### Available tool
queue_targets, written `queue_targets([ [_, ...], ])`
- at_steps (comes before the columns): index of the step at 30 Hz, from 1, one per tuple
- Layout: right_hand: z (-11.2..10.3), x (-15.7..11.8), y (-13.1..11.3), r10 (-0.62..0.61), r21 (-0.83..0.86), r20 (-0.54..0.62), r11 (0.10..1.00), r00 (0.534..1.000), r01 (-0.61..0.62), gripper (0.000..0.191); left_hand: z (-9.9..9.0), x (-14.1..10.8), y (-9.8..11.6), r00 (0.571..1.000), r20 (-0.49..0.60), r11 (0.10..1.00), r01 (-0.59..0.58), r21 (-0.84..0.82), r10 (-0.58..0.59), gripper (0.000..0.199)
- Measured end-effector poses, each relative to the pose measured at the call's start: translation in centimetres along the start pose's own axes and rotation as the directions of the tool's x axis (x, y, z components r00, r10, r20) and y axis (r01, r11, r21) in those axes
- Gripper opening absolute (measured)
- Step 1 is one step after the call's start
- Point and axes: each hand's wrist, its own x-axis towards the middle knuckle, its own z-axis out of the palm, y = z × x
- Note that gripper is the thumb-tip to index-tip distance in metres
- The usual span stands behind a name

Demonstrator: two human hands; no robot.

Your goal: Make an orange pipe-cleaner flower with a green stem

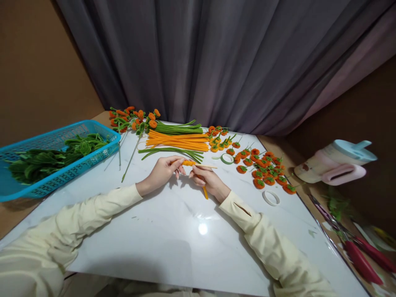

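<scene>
Over the middle of the white tabletop, both my hands work close together on an orange pipe cleaner (187, 163). It is coiled round a thin wooden stick (208, 166), whose bare end points right. The fingers of my left hand (165, 170) pinch the coil's left end. My right hand (210, 180) closes round the stick and the coil's right side, and a loose orange tail (205, 192) hangs below it. Just behind lie a few green pipe cleaners (170, 152) and a bundle of straight orange ones (177, 141). My fingers partly hide the coil.
A blue basket (77, 163) of green leaves stands left. Orange flowers on stems (136, 119) lie at the back left. Finished orange pieces (262, 165) spread across the right, near tape rolls (271, 198). A cup (335, 161) and red-handled pliers (361, 260) sit at far right.
</scene>
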Motion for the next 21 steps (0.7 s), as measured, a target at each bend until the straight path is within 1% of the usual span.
queue_targets([
  [6,0.0,0.2,0.3,-0.034,-0.022,0.002,0.999,0.999,0.034,0.028,-0.2,0.1,-0.4,0.992,-0.047,0.991,-0.114,0.067,0.117,0.029],
  [8,0.0,0.1,0.4,-0.042,-0.033,0.004,0.999,0.999,0.042,0.028,-0.3,0.1,-0.7,0.982,-0.057,0.975,-0.171,0.142,0.181,0.029],
  [9,0.1,0.1,0.4,-0.041,-0.041,0.008,0.998,0.999,0.042,0.027,-0.4,0.1,-0.9,0.969,-0.054,0.952,-0.227,0.206,0.242,0.028],
  [10,0.2,0.0,0.4,-0.035,-0.05,0.017,0.998,0.999,0.036,0.027,-0.6,0.1,-1.0,0.944,-0.034,0.908,-0.307,0.286,0.329,0.027],
  [11,0.3,0.0,0.4,-0.024,-0.063,0.029,0.998,0.999,0.025,0.028,-0.8,0.2,-1.2,0.903,0.01,0.836,-0.403,0.373,0.43,0.026],
  [12,0.4,-0.1,0.4,-0.009,-0.076,0.042,0.997,0.999,0.012,0.028,-1.0,0.2,-1.3,0.847,0.081,0.737,-0.5,0.455,0.525,0.026],
  [13,0.5,-0.1,0.4,0.006,-0.09,0.055,0.996,0.998,-0.001,0.029,-1.3,0.3,-1.5,0.785,0.172,0.619,-0.584,0.525,0.595,0.028],
  [14,0.5,-0.1,0.4,0.02,-0.102,0.066,0.995,0.998,-0.014,0.029,-1.7,0.4,-1.5,0.727,0.268,0.5,-0.647,0.575,0.632,0.031],
  [15,0.5,-0.1,0.4,0.032,-0.114,0.075,0.993,0.997,-0.024,0.029,-2.0,0.6,-1.5,0.694,0.355,0.402,-0.678,0.616,0.626,0.033],
  [16,0.5,0.0,0.4,0.042,-0.123,0.082,0.992,0.996,-0.032,0.029,-2.4,0.7,-1.4,0.681,0.421,0.327,-0.688,0.648,0.599,0.034],
  [17,0.4,0.0,0.4,0.053,-0.133,0.089,0.99,0.995,-0.041,0.029,-2.7,0.9,-1.3,0.686,0.46,0.282,-0.683,0.674,0.563,0.033],
  [18,0.4,0.1,0.4,0.065,-0.143,0.098,0.988,0.993,-0.05,0.029,-3.0,1.1,-1.0,0.7,0.478,0.263,-0.672,0.692,0.531,0.031],
  [19,0.3,0.1,0.4,0.078,-0.155,0.109,0.986,0.991,-0.061,0.029,-3.3,1.2,-0.8,0.715,0.482,0.267,-0.662,0.701,0.507,0.029],
  [21,0.2,0.1,0.3,0.107,-0.182,0.134,0.98,0.985,-0.082,0.028,-3.7,1.5,-0.1,0.748,0.471,0.322,-0.64,0.697,0.468,0.027],
])
